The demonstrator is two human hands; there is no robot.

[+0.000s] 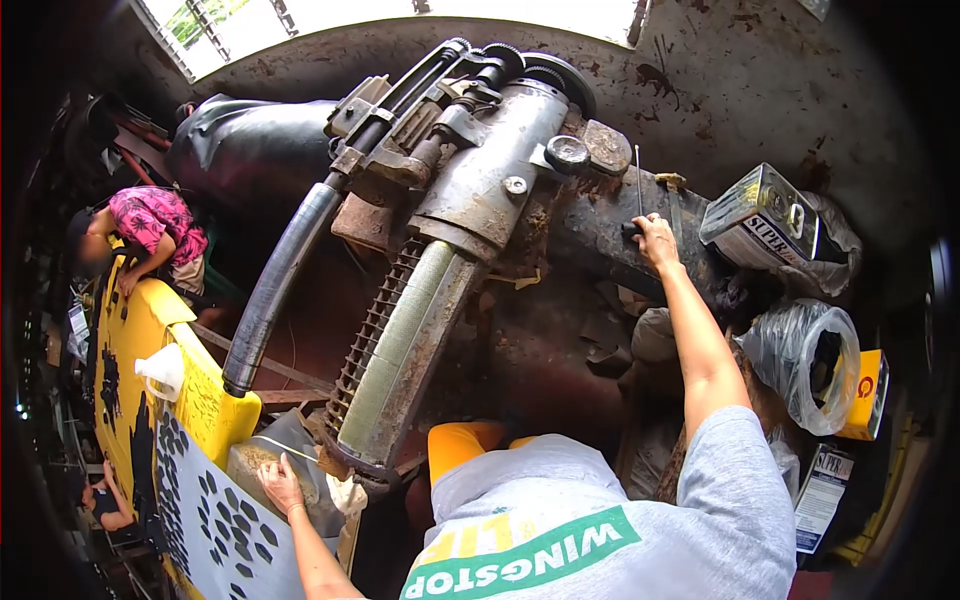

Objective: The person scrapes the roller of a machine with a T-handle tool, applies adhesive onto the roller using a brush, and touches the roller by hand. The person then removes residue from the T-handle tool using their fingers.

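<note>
My right hand [657, 243] is closed round a thin rod with a black handle [631, 228], beside the dark metal bed of a machine. My left hand [282, 486] is low on the left, its fingers apart, above clear plastic. Its fingertips are near a thin pale stick [300, 453]; contact is unclear. Between my hands slants a large machine with a metal cylinder [492, 165], a coil spring [378, 325] and a pale greenish bar [410, 330]. A curved dark metal tube [285, 280] hangs to its left.
On the left, a yellow table [140, 345] bears a white funnel [162, 371] and a sheet [215, 500] with dark oval pieces. One person [160, 230] leans there; another [108, 500] is lower. At right are a tin [765, 215], a clear bag [795, 350] and a yellow box [866, 395].
</note>
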